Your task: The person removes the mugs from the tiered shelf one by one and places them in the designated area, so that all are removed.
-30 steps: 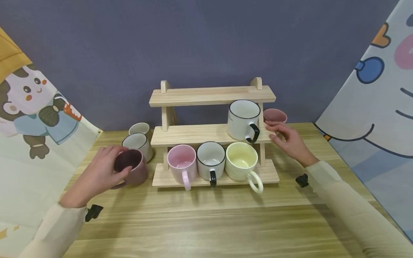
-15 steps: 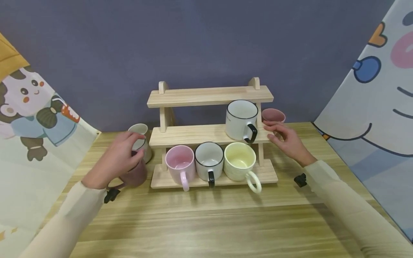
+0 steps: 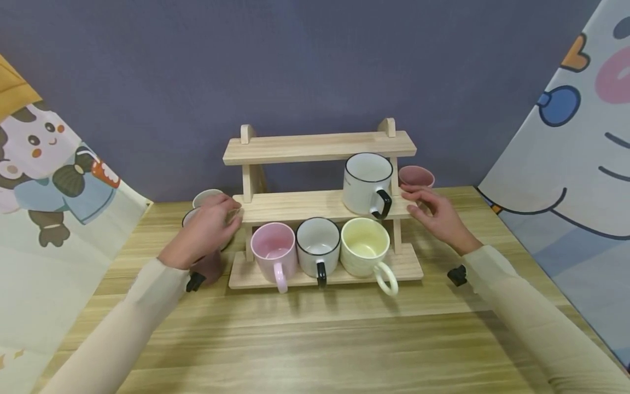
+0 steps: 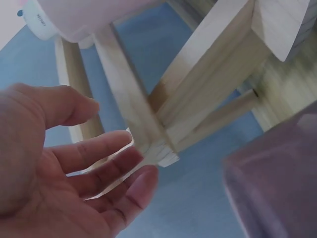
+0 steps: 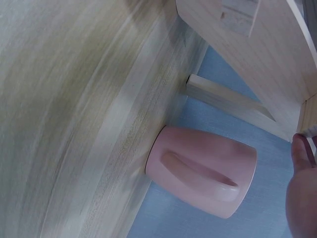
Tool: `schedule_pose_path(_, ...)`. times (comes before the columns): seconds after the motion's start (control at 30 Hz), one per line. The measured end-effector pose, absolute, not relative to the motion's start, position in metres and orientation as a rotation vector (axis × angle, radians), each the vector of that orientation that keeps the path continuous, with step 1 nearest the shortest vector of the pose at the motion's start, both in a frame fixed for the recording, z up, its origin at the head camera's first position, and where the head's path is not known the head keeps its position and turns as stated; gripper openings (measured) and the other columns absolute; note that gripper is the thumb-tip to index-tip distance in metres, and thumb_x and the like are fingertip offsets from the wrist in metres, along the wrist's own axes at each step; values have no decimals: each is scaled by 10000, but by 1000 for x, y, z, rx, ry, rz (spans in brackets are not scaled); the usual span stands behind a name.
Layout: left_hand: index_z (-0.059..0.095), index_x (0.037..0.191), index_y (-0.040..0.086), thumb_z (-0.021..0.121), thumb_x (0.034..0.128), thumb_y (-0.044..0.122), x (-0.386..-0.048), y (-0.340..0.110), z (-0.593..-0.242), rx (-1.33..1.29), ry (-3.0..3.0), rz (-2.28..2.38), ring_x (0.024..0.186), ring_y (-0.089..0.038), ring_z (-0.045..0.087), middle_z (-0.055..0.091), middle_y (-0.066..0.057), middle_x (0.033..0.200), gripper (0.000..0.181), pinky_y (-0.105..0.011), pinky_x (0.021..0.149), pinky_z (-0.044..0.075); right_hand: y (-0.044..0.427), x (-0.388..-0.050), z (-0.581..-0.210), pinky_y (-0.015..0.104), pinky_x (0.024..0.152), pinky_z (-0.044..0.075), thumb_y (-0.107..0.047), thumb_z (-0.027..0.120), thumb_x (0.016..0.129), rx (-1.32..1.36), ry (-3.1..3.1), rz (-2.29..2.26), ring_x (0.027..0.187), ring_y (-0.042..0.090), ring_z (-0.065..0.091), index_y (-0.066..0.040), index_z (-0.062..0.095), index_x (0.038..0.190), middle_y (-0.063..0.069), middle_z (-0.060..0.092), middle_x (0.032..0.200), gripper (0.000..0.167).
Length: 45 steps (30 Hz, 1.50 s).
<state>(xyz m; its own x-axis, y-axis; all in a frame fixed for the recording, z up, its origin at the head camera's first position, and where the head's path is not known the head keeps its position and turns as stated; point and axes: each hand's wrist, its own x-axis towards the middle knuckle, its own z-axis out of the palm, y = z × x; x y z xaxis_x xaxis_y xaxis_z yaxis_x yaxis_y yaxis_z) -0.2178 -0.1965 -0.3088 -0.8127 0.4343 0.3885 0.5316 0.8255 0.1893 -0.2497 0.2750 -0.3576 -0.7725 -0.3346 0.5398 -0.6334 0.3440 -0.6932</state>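
Observation:
A three-tier wooden shelf (image 3: 290, 205) stands on the table. My left hand (image 3: 204, 227) is at the left end of its middle board, thumb and fingers apart; in the left wrist view its fingers (image 4: 126, 191) are close to the board's end, with nothing held. My right hand (image 3: 440, 219) grips the right end of that board between thumb and fingers. A white mug with a black rim (image 3: 367, 183) sits on the middle board. Below it are a pink mug (image 3: 274, 251), a black-rimmed white mug (image 3: 318, 246) and a pale yellow mug (image 3: 365, 246).
Left of the shelf, partly behind my left hand, are a dark mauve mug (image 3: 211, 267) and two pale mugs. A dusty-pink mug (image 5: 203, 168) stands on the table behind the right end. A dark blue-grey backdrop (image 3: 315, 65) rises behind the shelf.
My left hand has let go of the dark mauve mug and moved right and away from me to the shelf's left end. My right hand has stayed at the right end.

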Motion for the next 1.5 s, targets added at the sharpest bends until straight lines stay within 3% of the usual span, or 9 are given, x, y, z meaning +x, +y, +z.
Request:
schedule_pose_path(0.5,647,905,-63,622,875,27,-227,-193,-309,-823,-2661,-380,896,-306,542,599,-148,939,99,-422,829,458,273,-246,-352,156,972,309,85,610,863,830,-2366,1213,1194,403,439,93,624,1090,240,525,1277,227)
schedule_pose_path(0.73,648,870,-58,639,858,18,-229,-192,-314,-826,-2617,-388,858,-306,542,601,-145,908,77,-411,800,463,283,-264,-365,173,930,318,-3,640,869,775,-2406,1032,1168,312,484,10,674,1049,144,567,1255,183)
schedule_pose_path(1.0,645,842,-44,628,853,5,-228,-191,-314,-846,-2609,-381,838,-289,546,597,-135,880,53,-394,785,469,273,-252,-321,248,910,360,-76,596,922,705,-2344,945,1143,259,501,-19,660,1108,94,592,1216,205)
schedule_pose_path(1.23,631,806,-29,623,848,4,-229,-192,-312,-828,-2600,-351,811,-286,538,578,-126,859,54,-392,743,468,240,-245,-268,487,982,339,-269,629,920,727,-2466,902,1199,264,467,-82,605,1221,46,557,1249,355)
schedule_pose_path(1.5,628,810,-31,634,847,7,-229,-194,-315,-848,-2583,-378,812,-284,530,571,-121,852,53,-391,753,461,207,-253,-247,434,825,440,-508,664,830,697,-2689,750,970,245,566,-40,533,1277,97,549,1199,660)
